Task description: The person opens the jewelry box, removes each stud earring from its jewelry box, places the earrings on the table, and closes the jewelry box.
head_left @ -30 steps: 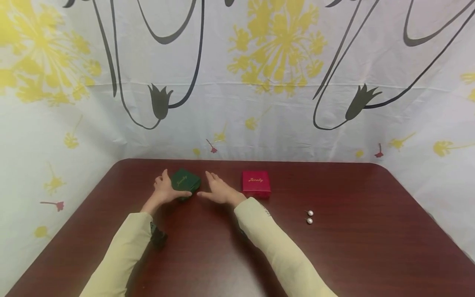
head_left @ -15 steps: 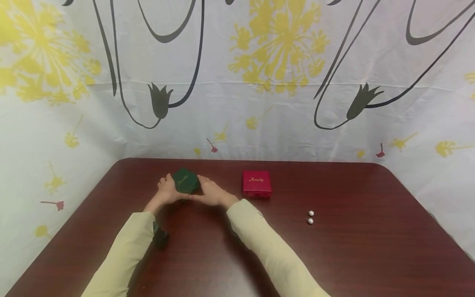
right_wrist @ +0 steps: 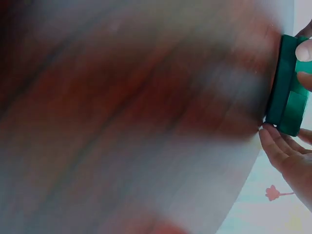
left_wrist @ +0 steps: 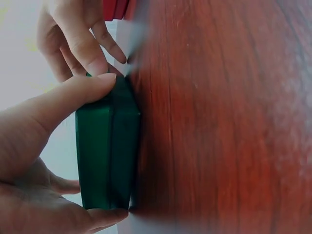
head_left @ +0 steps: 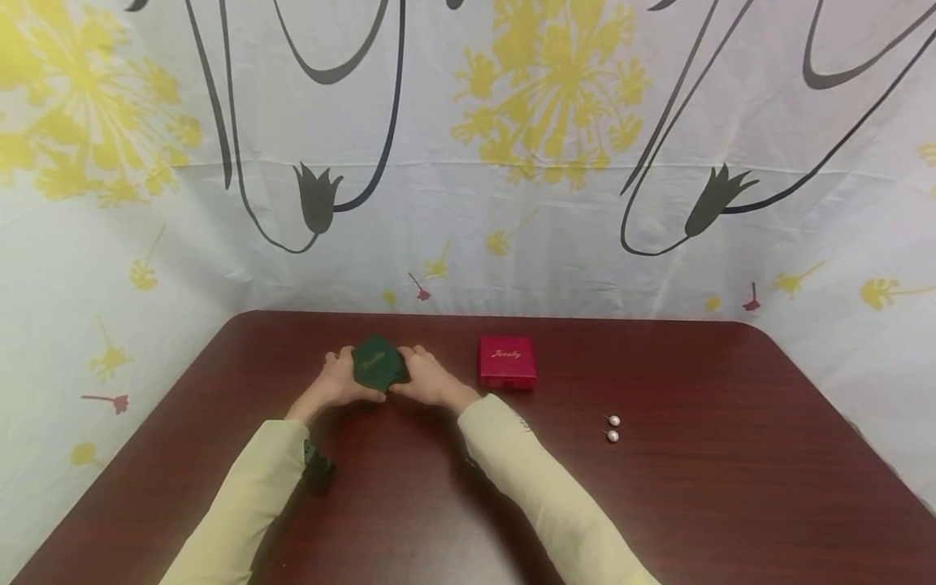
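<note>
A green jewelry box (head_left: 376, 363) with gold lettering sits turned at an angle toward the back left of the table. My left hand (head_left: 338, 382) grips it from the left, thumb at the near corner and fingers on the far side; the left wrist view shows its thumb (left_wrist: 95, 87) pressed on the box's edge. From the right, my right hand (head_left: 431, 380) holds the opposite side, with its fingers (right_wrist: 278, 151) at the box's end in the right wrist view. Both thumb tips come close together at the near corner.
A red jewelry box (head_left: 508, 362) stands right of my right hand. Two pearl earrings (head_left: 613, 421) lie farther right on the dark red wooden table (head_left: 731, 487). A patterned white curtain (head_left: 453, 203) hangs behind the table.
My right hand has come in from the right and taken hold of the green box along with my left. The box has shifted slightly right and nearer, with both hands on it.
</note>
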Motion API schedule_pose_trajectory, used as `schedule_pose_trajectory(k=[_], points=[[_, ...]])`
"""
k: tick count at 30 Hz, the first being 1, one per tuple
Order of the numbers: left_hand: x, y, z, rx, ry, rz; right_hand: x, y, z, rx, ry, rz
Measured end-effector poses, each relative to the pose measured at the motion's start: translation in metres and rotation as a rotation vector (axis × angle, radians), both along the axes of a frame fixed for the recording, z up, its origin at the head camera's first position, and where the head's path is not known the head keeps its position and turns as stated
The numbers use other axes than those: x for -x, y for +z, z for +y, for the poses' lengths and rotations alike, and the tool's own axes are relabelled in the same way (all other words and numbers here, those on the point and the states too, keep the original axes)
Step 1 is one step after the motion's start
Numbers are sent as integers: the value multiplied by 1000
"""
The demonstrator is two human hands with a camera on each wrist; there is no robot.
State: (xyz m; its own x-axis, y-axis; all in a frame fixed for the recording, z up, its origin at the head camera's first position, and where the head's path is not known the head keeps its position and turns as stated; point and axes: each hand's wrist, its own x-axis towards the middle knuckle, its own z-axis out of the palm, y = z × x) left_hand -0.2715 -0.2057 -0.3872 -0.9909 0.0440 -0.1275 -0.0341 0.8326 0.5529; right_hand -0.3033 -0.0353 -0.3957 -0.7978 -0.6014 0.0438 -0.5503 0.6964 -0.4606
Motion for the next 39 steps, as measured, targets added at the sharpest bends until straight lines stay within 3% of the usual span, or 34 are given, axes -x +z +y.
schedule_pose_trajectory(k=[14, 24, 31, 39], points=[[-12, 3, 22, -20, -150, 1, -14, 18, 28, -160, 66, 52], [-23, 2, 41, -9, -272, 31, -35, 21, 50, -260, 97, 64], [-30, 3, 55, -15, -330, 25, -51, 22, 71, -233, 100, 48], [-39, 2, 73, -30, -375, 25, -63, 16, 96, -197, 144, 118]])
